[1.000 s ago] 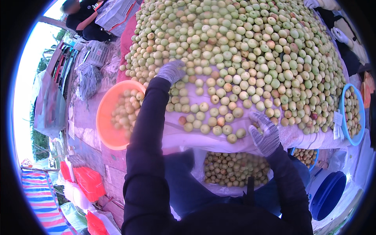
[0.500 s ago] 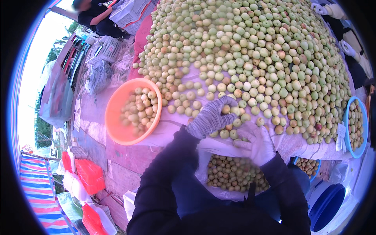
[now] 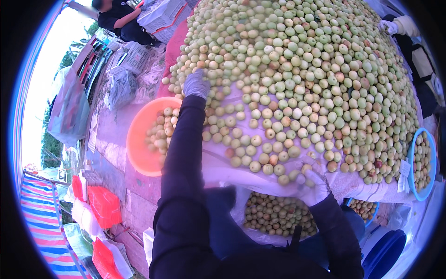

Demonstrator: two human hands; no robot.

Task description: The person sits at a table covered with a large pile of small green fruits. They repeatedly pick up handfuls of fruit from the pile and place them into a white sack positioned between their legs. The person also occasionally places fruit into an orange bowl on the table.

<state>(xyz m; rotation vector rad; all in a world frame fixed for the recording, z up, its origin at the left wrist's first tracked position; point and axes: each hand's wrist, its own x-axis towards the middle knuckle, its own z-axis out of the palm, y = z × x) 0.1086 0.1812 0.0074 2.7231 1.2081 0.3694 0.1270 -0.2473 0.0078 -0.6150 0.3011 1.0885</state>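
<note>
A broad heap of small round fruits [image 3: 297,69], pale green to yellowish with reddish blush, covers a cloth-draped table [image 3: 218,160]. My left hand [image 3: 197,85], in a grey striped glove, reaches far out to the heap's left edge, beyond an orange basin [image 3: 139,139] part-filled with the same fruits. Its fingers point away among the fruits and hardly show. By the table's near edge my right hand [image 3: 317,188], in a pale glove, has its fingers curled round fruit. A loose cluster of fruits lies between the hands. My left sleeve covers the basin's right side.
Below the table edge sits a lined container of fruits [image 3: 278,215]. A blue-rimmed basin [image 3: 422,163] of fruits stands at the right, and a deep blue bucket [image 3: 384,255] lower down. Grey crates [image 3: 162,16] and a seated person [image 3: 116,18] are at the far left; another person's gloved hand [image 3: 388,28] is far right.
My left hand has swung from the near middle up and left to the heap's far-left edge. My right hand has drawn slightly toward me, and its spread fingers have curled round fruit.
</note>
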